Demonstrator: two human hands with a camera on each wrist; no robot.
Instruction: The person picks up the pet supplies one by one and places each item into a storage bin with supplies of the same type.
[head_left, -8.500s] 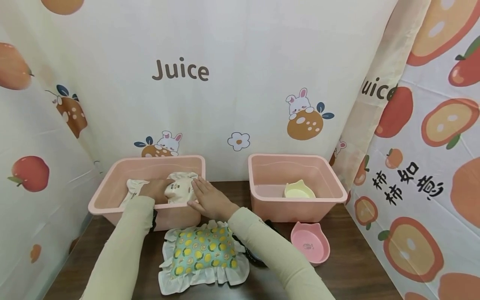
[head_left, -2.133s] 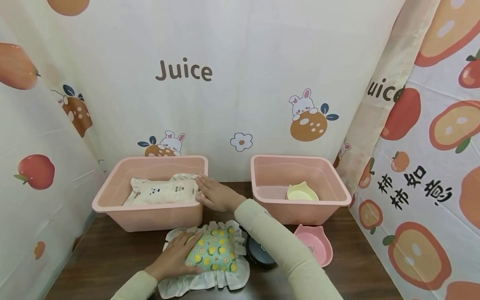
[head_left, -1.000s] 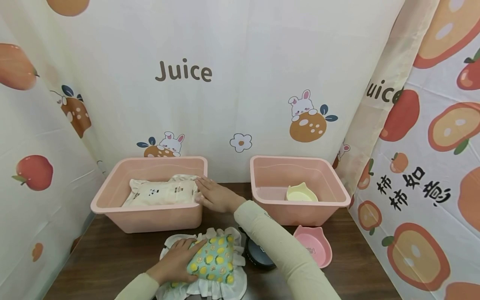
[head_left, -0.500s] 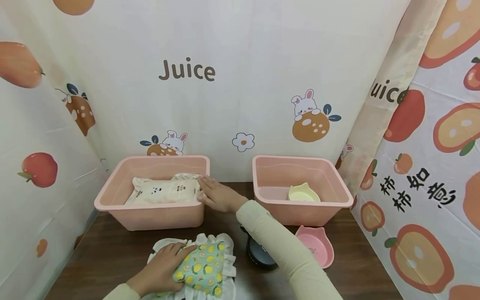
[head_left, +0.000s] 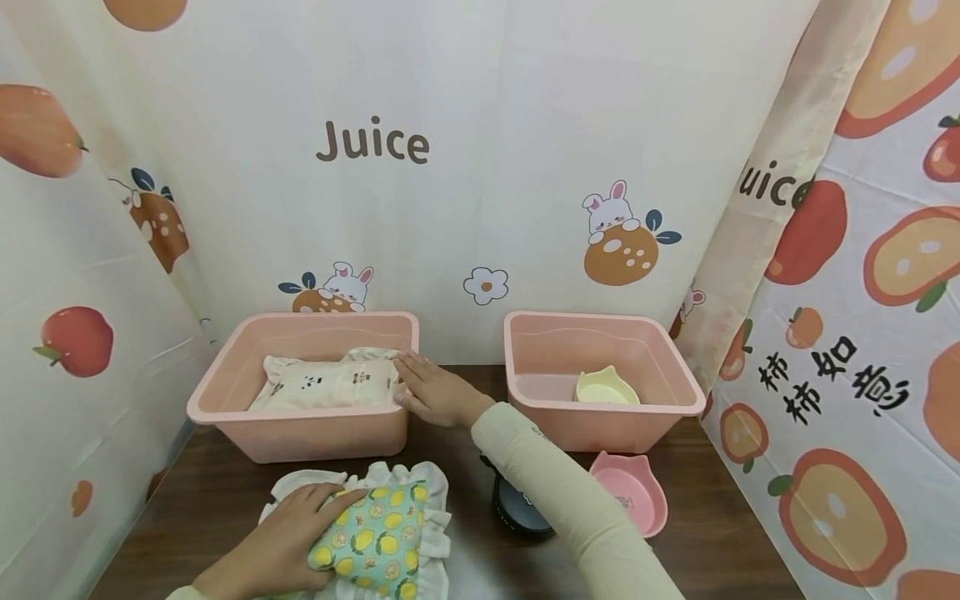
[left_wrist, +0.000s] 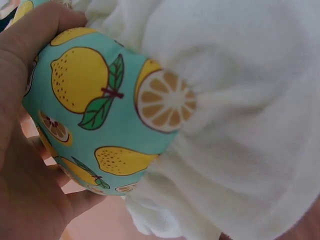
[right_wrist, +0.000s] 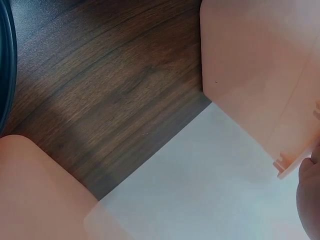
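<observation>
My left hand [head_left: 288, 537] grips a small lemon-print cushion [head_left: 378, 533] with a white ruffled edge, thumb on one face and fingers curled behind. The left wrist view shows the cushion [left_wrist: 90, 120] bulging in that grasp, its ruffle spread out to the right. My right hand [head_left: 438, 390] lies with straight fingers over the right rim of the left pink bin [head_left: 315, 435]. Inside that bin is a cream cushion [head_left: 330, 383] with small printed figures, its right end at my right fingertips. In the right wrist view, part of my right hand [right_wrist: 309, 195] shows at the bin's edge.
A second pink bin [head_left: 607, 427] stands to the right, holding a pale yellow cat-eared bowl [head_left: 606, 387]. In front of it lies a pink cat-eared bowl [head_left: 628, 493]. A round black object [head_left: 517, 508] sits partly under my right forearm. Printed curtains [head_left: 480, 167] enclose the table.
My left hand left the left bin and took hold of the lemon-print cushion, which has shifted left and toward me. The right hand has stayed at the bin's rim.
</observation>
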